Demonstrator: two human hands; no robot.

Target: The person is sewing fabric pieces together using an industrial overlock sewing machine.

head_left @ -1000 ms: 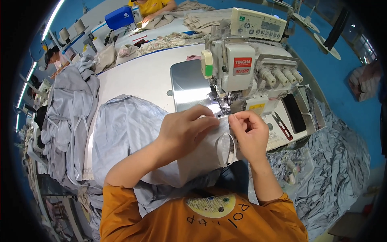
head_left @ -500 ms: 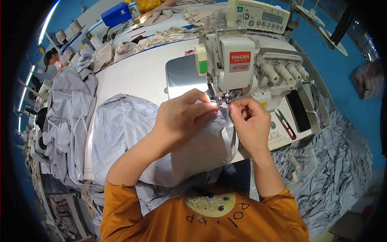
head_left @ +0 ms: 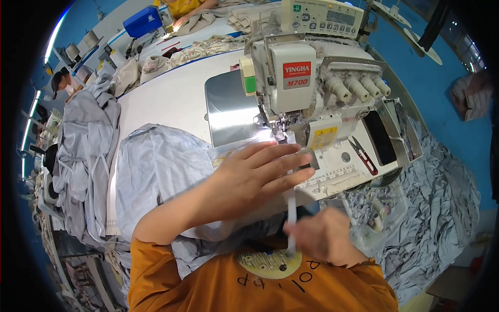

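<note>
My left hand (head_left: 254, 179) lies flat with spread fingers on the pale grey-blue garment (head_left: 156, 171), pressing it down just in front of the needle area of the white overlock sewing machine (head_left: 306, 78). My right hand (head_left: 322, 236) is drawn back close to my orange shirt, pinching a narrow white strip (head_left: 291, 213) that runs up toward the machine's presser foot. The strip's upper end passes under my left fingertips.
Red-handled snips (head_left: 363, 154) lie on the machine's bed to the right. A heap of grey fabric (head_left: 83, 156) hangs at the left of the white table (head_left: 166, 99). More grey cloth (head_left: 436, 208) covers the floor on the right. Other people work at the far benches.
My right hand has pulled back from the needle area toward my chest, drawing the white strip out. My left hand has flattened over the fabric. The view has moved closer to the machine.
</note>
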